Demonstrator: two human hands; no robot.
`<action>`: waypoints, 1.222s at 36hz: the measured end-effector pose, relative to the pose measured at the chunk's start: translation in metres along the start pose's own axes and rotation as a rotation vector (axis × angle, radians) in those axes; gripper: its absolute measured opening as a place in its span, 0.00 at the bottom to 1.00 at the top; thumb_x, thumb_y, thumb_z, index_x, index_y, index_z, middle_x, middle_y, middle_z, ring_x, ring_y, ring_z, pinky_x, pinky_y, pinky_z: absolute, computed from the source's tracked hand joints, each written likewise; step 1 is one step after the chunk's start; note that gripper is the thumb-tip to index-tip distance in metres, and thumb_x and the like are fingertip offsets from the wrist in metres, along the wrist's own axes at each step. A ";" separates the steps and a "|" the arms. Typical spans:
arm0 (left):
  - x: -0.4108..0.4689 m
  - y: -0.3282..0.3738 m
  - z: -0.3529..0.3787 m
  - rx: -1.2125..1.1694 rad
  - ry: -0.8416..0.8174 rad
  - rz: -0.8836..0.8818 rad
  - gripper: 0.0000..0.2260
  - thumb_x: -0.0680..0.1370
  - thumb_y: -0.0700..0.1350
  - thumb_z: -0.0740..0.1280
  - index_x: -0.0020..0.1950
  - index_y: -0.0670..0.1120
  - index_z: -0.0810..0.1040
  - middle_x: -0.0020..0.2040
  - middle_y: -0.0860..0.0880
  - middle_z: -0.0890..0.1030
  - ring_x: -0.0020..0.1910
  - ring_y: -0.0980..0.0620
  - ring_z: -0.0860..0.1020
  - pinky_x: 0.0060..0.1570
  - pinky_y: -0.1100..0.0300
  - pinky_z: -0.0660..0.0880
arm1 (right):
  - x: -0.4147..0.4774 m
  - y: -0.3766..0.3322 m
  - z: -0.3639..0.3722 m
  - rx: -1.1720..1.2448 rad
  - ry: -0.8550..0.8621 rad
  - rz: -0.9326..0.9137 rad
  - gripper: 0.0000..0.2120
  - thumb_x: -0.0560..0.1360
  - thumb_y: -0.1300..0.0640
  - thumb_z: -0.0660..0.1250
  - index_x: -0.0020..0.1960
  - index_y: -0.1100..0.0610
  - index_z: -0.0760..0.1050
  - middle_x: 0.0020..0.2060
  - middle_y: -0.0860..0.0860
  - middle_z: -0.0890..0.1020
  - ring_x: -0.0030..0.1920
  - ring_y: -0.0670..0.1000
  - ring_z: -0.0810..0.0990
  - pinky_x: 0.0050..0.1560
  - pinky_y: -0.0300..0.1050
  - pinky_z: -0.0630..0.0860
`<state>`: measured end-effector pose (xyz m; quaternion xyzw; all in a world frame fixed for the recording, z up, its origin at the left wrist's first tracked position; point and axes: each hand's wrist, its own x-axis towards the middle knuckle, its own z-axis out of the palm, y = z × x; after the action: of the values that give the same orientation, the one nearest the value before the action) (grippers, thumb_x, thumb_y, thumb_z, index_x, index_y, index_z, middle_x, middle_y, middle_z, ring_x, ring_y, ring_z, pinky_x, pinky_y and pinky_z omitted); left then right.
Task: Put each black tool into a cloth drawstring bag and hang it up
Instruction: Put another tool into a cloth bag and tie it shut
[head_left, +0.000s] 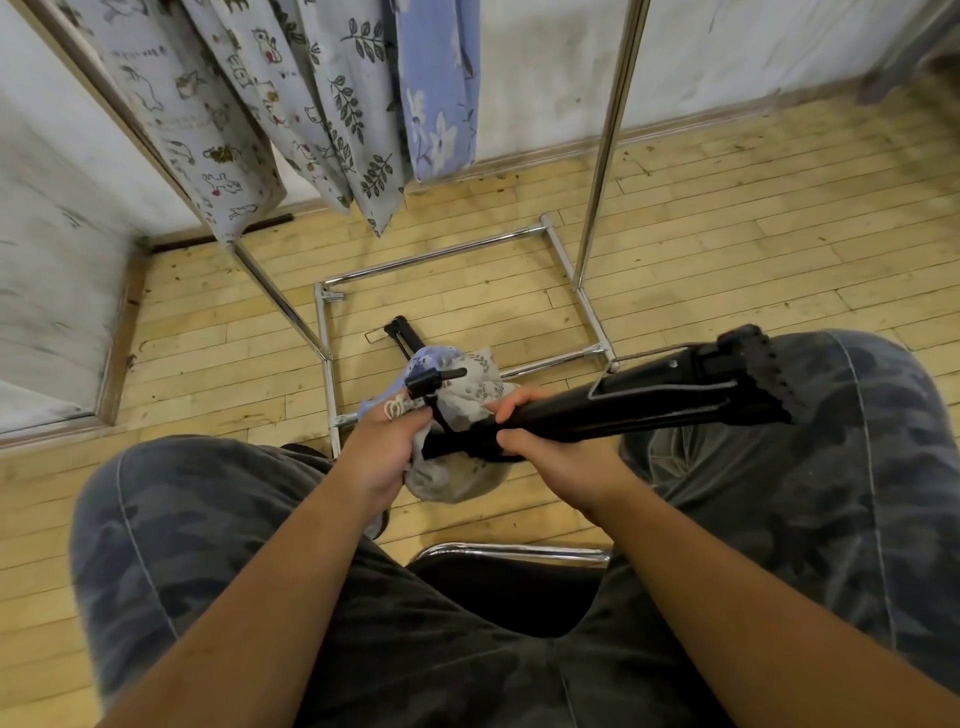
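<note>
A long black folded tool (649, 397) lies across my lap, its thick end over my right thigh. My right hand (540, 434) grips its narrow end. My left hand (387, 441) holds the mouth of a grey leaf-print cloth bag (457, 480) and its white drawstring (396, 408), just left of the tool's tip. A black knob (423, 382) sticks up above my left hand. A second black tool (402, 335) lies on the floor behind, partly under loose bags (467, 371).
Several filled cloth bags (332, 104) hang from a chrome garment rack (605, 140), whose base frame (441, 254) rests on the wooden floor. White walls stand behind and to the left. I sit on a chrome-edged chair (514, 551).
</note>
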<state>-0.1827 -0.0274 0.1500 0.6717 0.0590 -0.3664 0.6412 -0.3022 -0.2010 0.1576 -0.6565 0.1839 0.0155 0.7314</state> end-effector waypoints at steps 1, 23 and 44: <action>0.003 -0.003 -0.003 0.130 0.020 0.031 0.10 0.84 0.37 0.64 0.60 0.44 0.84 0.53 0.43 0.87 0.55 0.42 0.85 0.54 0.50 0.82 | 0.000 0.002 0.000 -0.011 0.021 0.012 0.07 0.76 0.64 0.71 0.48 0.52 0.79 0.57 0.52 0.82 0.62 0.50 0.80 0.66 0.48 0.78; 0.017 -0.012 -0.018 0.531 0.300 0.257 0.06 0.79 0.50 0.72 0.52 0.55 0.88 0.50 0.54 0.86 0.51 0.55 0.84 0.51 0.58 0.81 | 0.003 0.009 -0.004 -0.446 -0.080 -0.269 0.10 0.72 0.66 0.73 0.47 0.51 0.80 0.49 0.43 0.78 0.53 0.44 0.78 0.59 0.29 0.72; 0.004 -0.003 0.000 0.353 0.053 0.113 0.08 0.82 0.52 0.68 0.59 0.52 0.81 0.52 0.57 0.83 0.50 0.61 0.82 0.45 0.66 0.77 | 0.009 0.025 -0.002 -0.944 -0.185 -0.329 0.16 0.72 0.59 0.77 0.55 0.44 0.81 0.56 0.42 0.69 0.60 0.51 0.67 0.58 0.36 0.64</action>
<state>-0.1811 -0.0281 0.1453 0.7856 -0.0272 -0.3165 0.5311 -0.3014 -0.2015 0.1308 -0.9317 -0.0146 0.0396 0.3608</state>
